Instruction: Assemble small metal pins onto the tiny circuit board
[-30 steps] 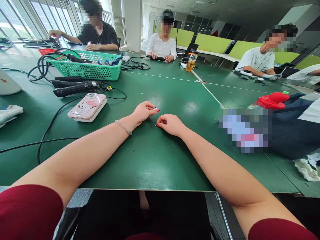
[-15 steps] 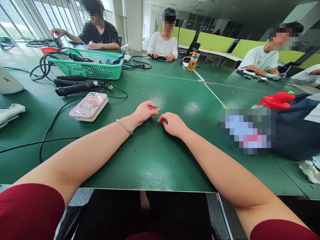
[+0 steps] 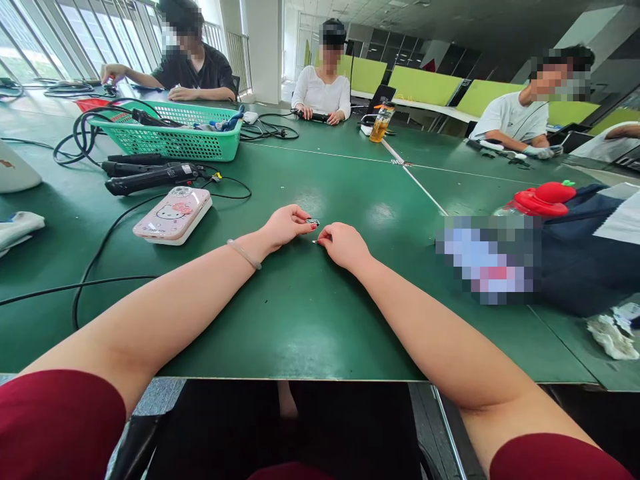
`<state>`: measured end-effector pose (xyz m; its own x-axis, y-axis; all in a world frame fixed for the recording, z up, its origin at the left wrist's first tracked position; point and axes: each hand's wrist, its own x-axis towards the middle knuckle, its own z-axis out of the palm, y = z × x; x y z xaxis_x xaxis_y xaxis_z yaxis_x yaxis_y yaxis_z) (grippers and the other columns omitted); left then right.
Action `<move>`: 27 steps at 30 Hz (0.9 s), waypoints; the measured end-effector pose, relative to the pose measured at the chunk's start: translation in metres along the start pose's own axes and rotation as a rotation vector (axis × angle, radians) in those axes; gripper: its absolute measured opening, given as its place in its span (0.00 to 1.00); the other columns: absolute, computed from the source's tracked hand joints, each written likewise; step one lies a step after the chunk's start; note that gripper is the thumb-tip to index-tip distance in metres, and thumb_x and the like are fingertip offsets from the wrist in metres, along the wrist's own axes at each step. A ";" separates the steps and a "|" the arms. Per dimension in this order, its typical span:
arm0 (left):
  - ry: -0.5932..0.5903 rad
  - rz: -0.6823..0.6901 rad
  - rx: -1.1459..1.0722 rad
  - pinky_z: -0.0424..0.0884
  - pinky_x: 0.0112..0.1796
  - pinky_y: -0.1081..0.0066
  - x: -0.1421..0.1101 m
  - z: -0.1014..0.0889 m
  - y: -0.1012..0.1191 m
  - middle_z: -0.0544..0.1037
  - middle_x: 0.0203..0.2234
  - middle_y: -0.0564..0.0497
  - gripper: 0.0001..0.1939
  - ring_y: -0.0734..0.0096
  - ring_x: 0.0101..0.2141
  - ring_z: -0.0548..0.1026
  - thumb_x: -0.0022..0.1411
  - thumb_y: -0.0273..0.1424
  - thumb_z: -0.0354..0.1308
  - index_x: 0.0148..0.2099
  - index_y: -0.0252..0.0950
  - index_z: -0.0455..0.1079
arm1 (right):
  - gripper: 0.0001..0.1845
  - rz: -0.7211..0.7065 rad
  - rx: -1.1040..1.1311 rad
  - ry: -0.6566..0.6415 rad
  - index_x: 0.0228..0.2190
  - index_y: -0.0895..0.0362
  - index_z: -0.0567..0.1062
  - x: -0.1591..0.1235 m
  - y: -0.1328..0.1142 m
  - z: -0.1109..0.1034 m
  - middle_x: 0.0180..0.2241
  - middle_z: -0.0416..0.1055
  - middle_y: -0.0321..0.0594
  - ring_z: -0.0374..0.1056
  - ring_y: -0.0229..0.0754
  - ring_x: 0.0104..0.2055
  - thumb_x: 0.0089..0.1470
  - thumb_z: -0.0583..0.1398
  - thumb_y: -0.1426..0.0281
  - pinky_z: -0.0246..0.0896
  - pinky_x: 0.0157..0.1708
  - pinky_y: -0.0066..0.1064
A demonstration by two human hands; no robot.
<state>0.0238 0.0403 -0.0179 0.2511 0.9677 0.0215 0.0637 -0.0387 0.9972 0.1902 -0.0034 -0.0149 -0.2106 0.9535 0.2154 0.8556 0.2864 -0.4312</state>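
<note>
As left fingers [image 3: 304, 228] pinch patterned piece [image 3: 313, 222], long axis sideways, pointing right

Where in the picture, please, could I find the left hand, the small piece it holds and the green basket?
Left hand [image 3: 284, 225]: head view, middle of its back.
Small piece [image 3: 313, 221]: head view, its exposed part.
Green basket [image 3: 175, 145]: head view, the front wall.

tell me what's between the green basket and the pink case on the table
Black handles lie on the green table between the basket and the pink case, as the head view shows.
</note>
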 end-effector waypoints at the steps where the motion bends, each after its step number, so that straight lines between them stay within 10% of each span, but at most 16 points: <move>1: -0.017 0.011 0.020 0.66 0.34 0.71 0.000 0.000 -0.001 0.76 0.24 0.52 0.18 0.76 0.27 0.73 0.41 0.27 0.72 0.32 0.32 0.65 | 0.05 0.029 0.043 0.027 0.27 0.57 0.76 0.001 0.003 -0.001 0.32 0.72 0.39 0.64 0.39 0.34 0.53 0.60 0.73 0.56 0.35 0.30; 9: -0.098 0.049 0.111 0.68 0.33 0.70 -0.004 0.003 0.001 0.76 0.24 0.51 0.18 0.73 0.28 0.75 0.40 0.27 0.71 0.30 0.32 0.65 | 0.07 0.019 0.305 0.286 0.28 0.57 0.76 0.001 0.009 -0.005 0.30 0.71 0.37 0.61 0.36 0.28 0.53 0.58 0.69 0.57 0.34 0.30; 27: -0.138 0.079 0.141 0.67 0.33 0.69 -0.006 0.003 0.002 0.76 0.23 0.51 0.15 0.73 0.27 0.74 0.42 0.24 0.69 0.30 0.32 0.66 | 0.07 -0.094 0.188 0.254 0.29 0.56 0.77 -0.001 0.003 -0.002 0.31 0.70 0.37 0.62 0.36 0.30 0.54 0.58 0.71 0.58 0.35 0.30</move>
<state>0.0256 0.0339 -0.0161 0.3904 0.9172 0.0798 0.1707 -0.1572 0.9727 0.1941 -0.0037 -0.0146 -0.1400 0.8748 0.4637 0.7309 0.4073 -0.5476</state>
